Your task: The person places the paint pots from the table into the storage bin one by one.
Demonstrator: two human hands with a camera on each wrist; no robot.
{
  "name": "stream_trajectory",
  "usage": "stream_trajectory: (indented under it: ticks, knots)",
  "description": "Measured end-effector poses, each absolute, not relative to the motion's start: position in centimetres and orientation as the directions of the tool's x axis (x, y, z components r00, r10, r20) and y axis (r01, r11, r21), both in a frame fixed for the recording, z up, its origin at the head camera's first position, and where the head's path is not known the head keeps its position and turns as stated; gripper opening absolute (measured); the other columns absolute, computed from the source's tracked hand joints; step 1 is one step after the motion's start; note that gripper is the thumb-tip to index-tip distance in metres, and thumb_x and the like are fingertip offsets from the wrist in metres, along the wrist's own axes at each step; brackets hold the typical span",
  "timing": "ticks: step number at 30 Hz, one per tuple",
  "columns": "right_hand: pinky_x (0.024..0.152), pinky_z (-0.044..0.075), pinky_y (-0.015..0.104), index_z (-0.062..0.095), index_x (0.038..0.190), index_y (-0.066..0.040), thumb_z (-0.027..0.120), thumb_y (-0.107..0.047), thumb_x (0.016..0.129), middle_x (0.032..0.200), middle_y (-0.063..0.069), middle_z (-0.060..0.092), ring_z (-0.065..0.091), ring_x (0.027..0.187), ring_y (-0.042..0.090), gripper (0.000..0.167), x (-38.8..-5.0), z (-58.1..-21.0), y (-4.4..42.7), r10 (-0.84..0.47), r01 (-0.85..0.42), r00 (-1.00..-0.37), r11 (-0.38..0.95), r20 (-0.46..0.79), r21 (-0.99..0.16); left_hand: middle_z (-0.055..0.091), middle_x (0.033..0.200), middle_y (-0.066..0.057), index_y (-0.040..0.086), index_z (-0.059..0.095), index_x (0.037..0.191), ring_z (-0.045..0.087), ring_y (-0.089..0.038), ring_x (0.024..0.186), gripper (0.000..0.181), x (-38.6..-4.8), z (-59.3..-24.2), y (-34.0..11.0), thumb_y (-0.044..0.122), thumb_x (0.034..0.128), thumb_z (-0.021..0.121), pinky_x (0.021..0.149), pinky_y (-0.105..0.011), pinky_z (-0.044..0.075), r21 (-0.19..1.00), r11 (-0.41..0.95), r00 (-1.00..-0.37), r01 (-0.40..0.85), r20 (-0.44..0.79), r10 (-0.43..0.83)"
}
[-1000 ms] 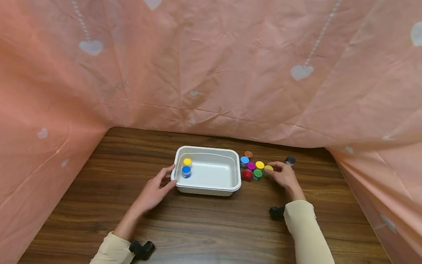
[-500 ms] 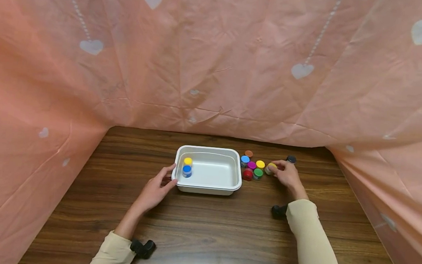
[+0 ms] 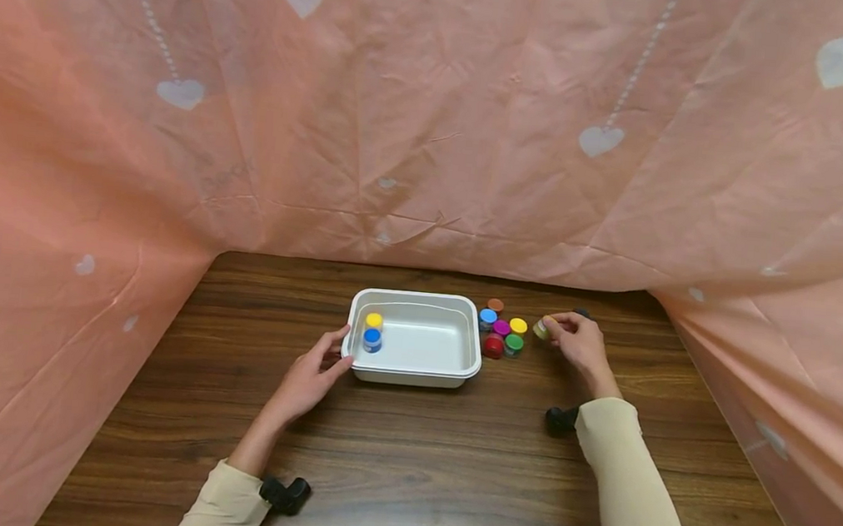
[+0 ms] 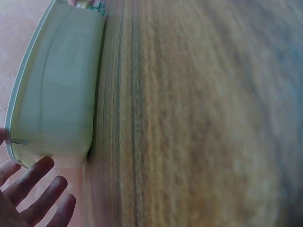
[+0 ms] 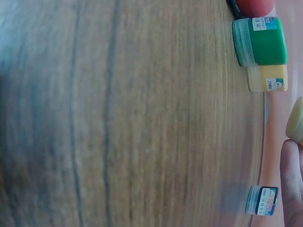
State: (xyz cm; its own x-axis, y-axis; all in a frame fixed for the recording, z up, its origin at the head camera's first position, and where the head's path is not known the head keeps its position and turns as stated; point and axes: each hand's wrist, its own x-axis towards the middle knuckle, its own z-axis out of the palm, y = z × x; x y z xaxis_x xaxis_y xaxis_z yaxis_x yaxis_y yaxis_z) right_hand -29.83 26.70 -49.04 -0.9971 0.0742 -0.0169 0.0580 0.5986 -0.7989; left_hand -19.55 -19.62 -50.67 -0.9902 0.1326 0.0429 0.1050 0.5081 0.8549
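Visibly tilted, a small, yellowish jar (image 3: 540,330) sits pinched in the right grip (image 3: 581,345), left grip (image 3: 312,376) spread.

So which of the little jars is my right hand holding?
The dull yellow jar, tilted in your right hand; a blue jar and a bright yellow jar stand in the white tray, the rest on the table.

The wood-grained counter (image 3: 406,437) shows gloss toward its near edge, the tray (image 3: 425,348) and jars (image 3: 514,344) are smooth plastic, and the curtain (image 3: 430,163) beyond the far edge resembles creased cloth.
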Motion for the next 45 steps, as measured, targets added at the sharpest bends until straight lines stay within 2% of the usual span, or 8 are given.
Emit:
stream_trajectory:
  ticks: [5,9,18,23,26,31,38,45]
  knots:
    - [0.069,0.053,0.017,0.067,0.129,0.005,0.062,-0.041,0.104,0.108,0.019,0.073,0.073,0.082,0.017,0.052,-29.8,-48.8,26.4,0.088,0.028,-0.996,0.579,0.029,-0.815,0.065,0.138,-0.018,0.018,0.043,0.158,0.061,-0.035,0.13,0.056,-19.5,-50.7,-19.6,0.027,0.1056,0.062,0.11,-0.055,0.046,0.858,0.504,-0.99,0.105,0.044,0.131]
    - [0.069,0.053,0.017,0.067,0.127,0.004,0.062,-0.044,0.103,0.111,0.022,0.073,0.075,0.088,0.028,0.054,-29.9,-48.7,26.2,0.099,0.016,-0.994,0.563,0.048,-0.826,0.065,0.137,-0.017,0.02,0.043,0.158,0.061,-0.034,0.13,0.056,-19.6,-50.8,-19.6,0.029,0.1054,0.062,0.111,-0.054,0.046,0.861,0.501,-0.991,0.093,0.032,0.129]
    - [0.085,0.061,0.038,0.071,0.122,-0.001,0.065,-0.055,0.097,0.105,0.016,0.076,0.077,0.089,0.033,0.06,-29.8,-48.4,25.5,0.142,0.005,-0.987,0.504,0.077,-0.864,0.065,0.138,-0.018,0.02,0.043,0.158,0.06,-0.034,0.13,0.056,-19.6,-50.8,-19.6,0.029,0.1057,0.062,0.111,-0.054,0.046,0.858,0.503,-0.99,0.104,0.041,0.135]
    - [0.075,0.061,0.027,0.072,0.118,0.0,0.07,-0.054,0.095,0.099,0.01,0.077,0.078,0.084,0.03,0.059,-29.7,-48.0,25.1,0.134,-0.021,-0.987,0.456,0.092,-0.89,0.065,0.138,-0.017,0.021,0.042,0.158,0.06,-0.033,0.13,0.055,-19.6,-50.8,-19.5,0.029,0.1063,0.061,0.11,-0.054,0.046,0.856,0.506,-0.99,0.107,0.043,0.136]
    - [0.069,0.06,0.021,0.07,0.117,0.003,0.074,-0.05,0.093,0.097,0.009,0.077,0.077,0.074,0.018,0.058,-29.5,-47.7,24.7,0.107,-0.045,-0.989,0.414,0.097,-0.909,0.065,0.138,-0.016,0.021,0.042,0.158,0.06,-0.033,0.13,0.055,-19.6,-50.8,-19.5,0.029,0.1064,0.06,0.11,-0.054,0.046,0.857,0.505,-0.99,0.104,0.042,0.132]
    - [0.069,0.061,0.023,0.066,0.119,0.01,0.078,-0.037,0.093,0.095,0.009,0.076,0.075,0.069,0.008,0.054,-28.9,-46.5,23.5,0.052,-0.062,-0.995,0.344,0.085,-0.937,0.065,0.138,-0.016,0.022,0.042,0.158,0.06,-0.033,0.13,0.055,-19.6,-51.0,-19.5,0.028,0.1063,0.061,0.111,-0.054,0.046,0.86,0.501,-0.99,0.103,0.043,0.132]
    - [0.073,0.06,0.021,0.063,0.125,0.009,0.077,-0.029,0.096,0.107,0.017,0.075,0.078,0.078,0.013,0.05,-29.4,-46.3,22.5,-0.006,-0.041,-0.999,0.326,0.042,-0.945,0.064,0.138,-0.017,0.021,0.041,0.158,0.06,-0.034,0.131,0.056,-19.7,-51.1,-19.6,0.028,0.1065,0.06,0.111,-0.055,0.046,0.857,0.504,-0.99,0.106,0.044,0.134]
    - [0.074,0.057,0.02,0.062,0.129,0.002,0.077,-0.038,0.095,0.117,0.021,0.073,0.078,0.091,0.017,0.055,-28.8,-45.5,21.0,-0.06,-0.053,-0.998,0.37,0.033,-0.927,0.064,0.138,-0.018,0.02,0.041,0.158,0.06,-0.034,0.131,0.057,-19.7,-51.0,-19.7,0.029,0.106,0.061,0.111,-0.054,0.046,0.855,0.505,-0.989,0.115,0.05,0.141]
